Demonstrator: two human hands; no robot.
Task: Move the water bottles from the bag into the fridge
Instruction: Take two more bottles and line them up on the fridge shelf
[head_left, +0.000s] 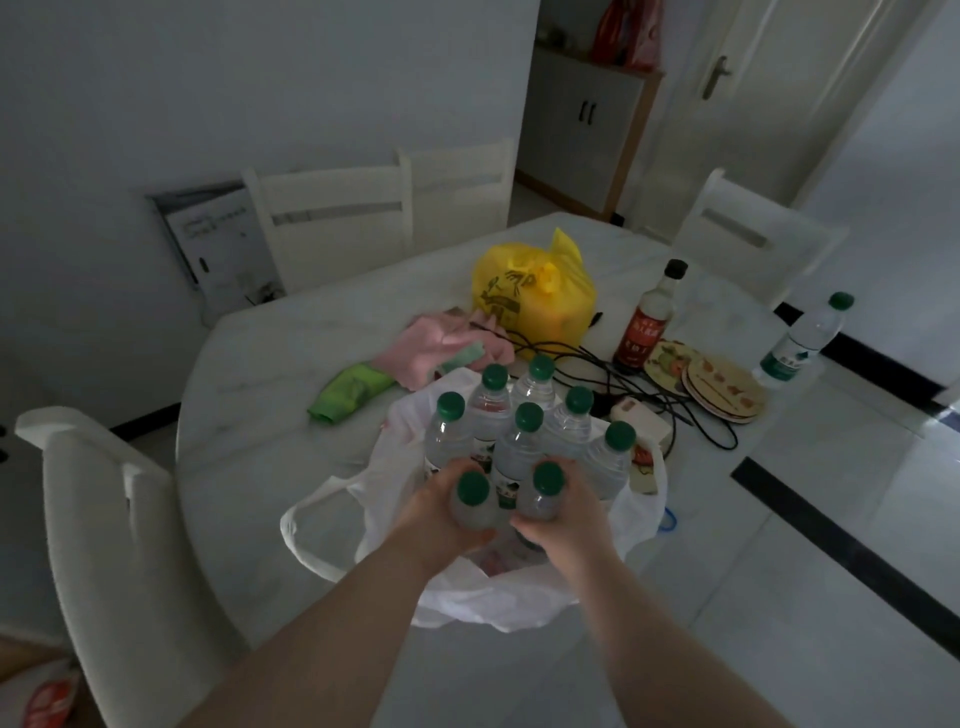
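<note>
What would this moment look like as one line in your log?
stage: unloading | left hand: holds bottle | right hand: holds bottle | white bag: six bottles left | fridge: unseen

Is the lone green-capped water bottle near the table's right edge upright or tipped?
Upright: the lone green-capped clear water bottle stands on its base on the white table, cap on top.

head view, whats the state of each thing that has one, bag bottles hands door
white bag: open, on table
left hand: gripping a capped bottle
right hand: gripping a capped bottle
six other bottles: upright, capped
yellow bag: tied shut
door: closed
</note>
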